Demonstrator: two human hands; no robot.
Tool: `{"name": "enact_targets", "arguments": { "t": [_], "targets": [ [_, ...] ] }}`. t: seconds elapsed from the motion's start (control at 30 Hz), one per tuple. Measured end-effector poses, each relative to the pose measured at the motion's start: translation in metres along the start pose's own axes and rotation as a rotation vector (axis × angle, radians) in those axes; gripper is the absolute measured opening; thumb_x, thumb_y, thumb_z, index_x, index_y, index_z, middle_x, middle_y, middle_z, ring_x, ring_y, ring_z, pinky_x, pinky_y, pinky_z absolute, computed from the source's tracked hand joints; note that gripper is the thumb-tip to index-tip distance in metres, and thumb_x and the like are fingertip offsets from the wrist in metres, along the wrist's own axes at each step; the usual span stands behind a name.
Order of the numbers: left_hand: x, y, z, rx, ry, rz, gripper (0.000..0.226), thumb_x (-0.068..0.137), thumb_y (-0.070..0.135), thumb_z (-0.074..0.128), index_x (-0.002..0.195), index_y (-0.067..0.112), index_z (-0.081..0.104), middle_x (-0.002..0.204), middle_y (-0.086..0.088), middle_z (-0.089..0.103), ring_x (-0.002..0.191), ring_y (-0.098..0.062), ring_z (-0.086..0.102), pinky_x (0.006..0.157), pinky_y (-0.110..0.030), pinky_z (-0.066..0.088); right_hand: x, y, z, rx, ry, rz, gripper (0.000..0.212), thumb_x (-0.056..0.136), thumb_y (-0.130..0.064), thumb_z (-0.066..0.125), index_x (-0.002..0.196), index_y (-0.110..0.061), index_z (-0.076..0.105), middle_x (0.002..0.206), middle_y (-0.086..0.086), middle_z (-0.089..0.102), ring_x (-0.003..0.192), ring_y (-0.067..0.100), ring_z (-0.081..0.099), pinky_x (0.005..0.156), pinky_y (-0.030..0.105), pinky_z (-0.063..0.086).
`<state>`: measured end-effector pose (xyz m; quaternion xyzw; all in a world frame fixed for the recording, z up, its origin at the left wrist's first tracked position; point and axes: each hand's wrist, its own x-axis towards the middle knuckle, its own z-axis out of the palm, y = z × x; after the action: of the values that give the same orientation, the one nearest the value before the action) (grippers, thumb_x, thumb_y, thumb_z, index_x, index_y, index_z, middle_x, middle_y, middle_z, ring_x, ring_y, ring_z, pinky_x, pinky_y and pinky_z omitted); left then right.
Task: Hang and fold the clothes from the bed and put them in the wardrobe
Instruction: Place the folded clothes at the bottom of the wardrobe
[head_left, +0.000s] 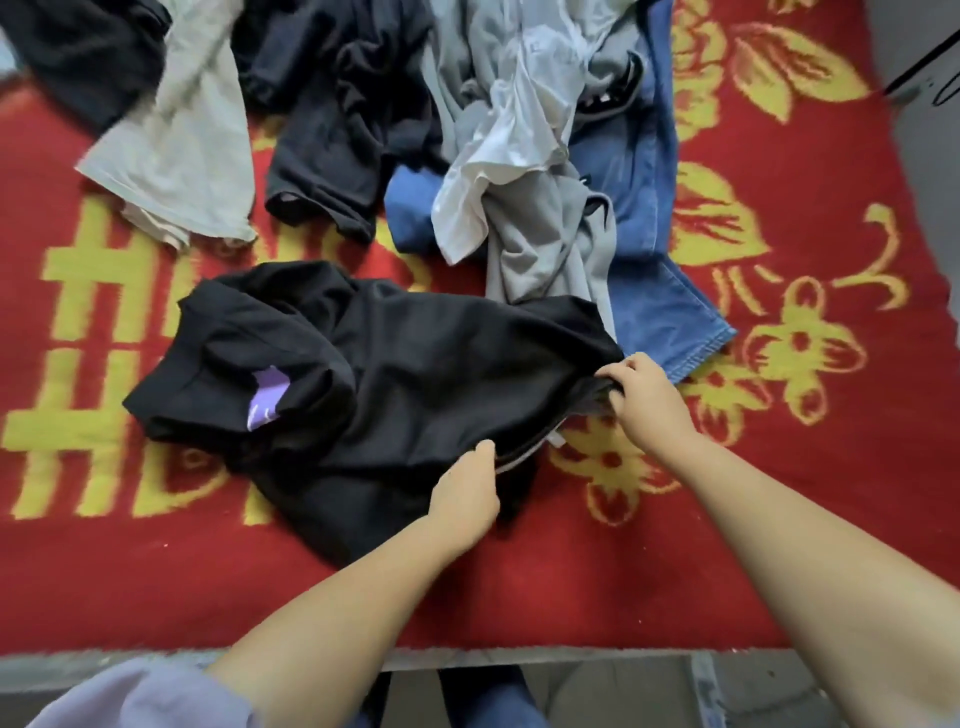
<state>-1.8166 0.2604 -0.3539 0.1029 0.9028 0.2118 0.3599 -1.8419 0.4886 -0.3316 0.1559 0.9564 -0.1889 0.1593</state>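
Near the middle of the bed (831, 467), on its red blanket with yellow flowers and letters, lies a crumpled black garment (374, 374) with a patch of purple (267, 397) showing at its nine o'clock side. Both hands are on its near edge: the left hand (467, 493), at six o'clock of the garment, has its fingers curled over the hem and grips it; the right hand (647, 400), at three o'clock, pinches a bunched fold of the same cloth. Toward twelve o'clock a heap of other clothes waits: a pale grey-green shirt (182, 150) at eleven, a dark garment (337, 130) beside it, a white shirt (509, 150) over grey cloth (545, 244), and blue jeans (649, 208) at one o'clock, their hem just beside the right hand
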Motion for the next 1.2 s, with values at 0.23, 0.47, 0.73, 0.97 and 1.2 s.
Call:
{"name": "enact_targets", "arguments": {
  "t": [0.23,0.47,0.73,0.97,1.2],
  "targets": [
    [-0.047,-0.014,-0.186,-0.466,0.341,-0.104,0.02,0.081,0.006,0.047,0.069,0.015,0.061,0.067,-0.006,0.056,0.073,-0.024,0.053,0.059,-0.029,0.034,-0.014,-0.1,-0.12,0.487,0.074,-0.086,0.011,0.092,-0.014,0.059,0.085,-0.007,0.065,0.078,0.003,0.064,0.076,0.015,0.057,0.059,0.018,0.035],
    [-0.143,-0.007,-0.365,-0.704,0.495,0.096,0.028,0.086,0.003,0.045,0.073,0.014,0.067,0.052,0.01,0.056,0.049,-0.004,0.052,0.046,-0.013,0.037,-0.049,-0.222,-0.277,0.836,-0.018,-0.273,0.019,0.094,-0.023,0.061,0.08,-0.015,0.071,0.072,-0.006,0.07,0.067,0.007,0.066,0.061,0.02,0.05],
    [-0.259,-0.009,-0.505,-0.508,0.457,0.5,0.023,0.089,0.025,0.061,0.067,0.031,0.068,0.062,0.015,0.06,0.058,0.0,0.055,0.056,-0.017,0.041,-0.126,-0.316,-0.419,0.554,0.008,-0.517,0.019,0.09,-0.032,0.064,0.093,-0.016,0.074,0.095,0.01,0.074,0.086,0.023,0.071,0.081,0.034,0.056],
    [-0.315,0.007,-0.581,0.183,0.458,0.626,0.026,0.071,0.048,0.075,0.083,0.03,0.059,0.067,0.023,0.058,0.062,0.007,0.052,0.06,-0.01,0.038,-0.194,-0.347,-0.509,0.366,0.003,-0.671,0.032,0.078,-0.045,0.067,0.096,-0.019,0.074,0.095,0.013,0.073,0.085,0.03,0.07,0.084,0.042,0.055],
    [-0.319,-0.01,-0.592,-0.274,0.399,0.6,0.022,0.084,0.05,0.066,0.073,0.031,0.068,0.062,0.019,0.055,0.056,0.005,0.05,0.052,-0.009,0.039,-0.197,-0.342,-0.514,0.174,-0.001,-0.547,0.019,0.086,-0.028,0.068,0.091,-0.01,0.074,0.08,0.006,0.073,0.068,0.018,0.066,0.073,0.03,0.053]
  ]
}}
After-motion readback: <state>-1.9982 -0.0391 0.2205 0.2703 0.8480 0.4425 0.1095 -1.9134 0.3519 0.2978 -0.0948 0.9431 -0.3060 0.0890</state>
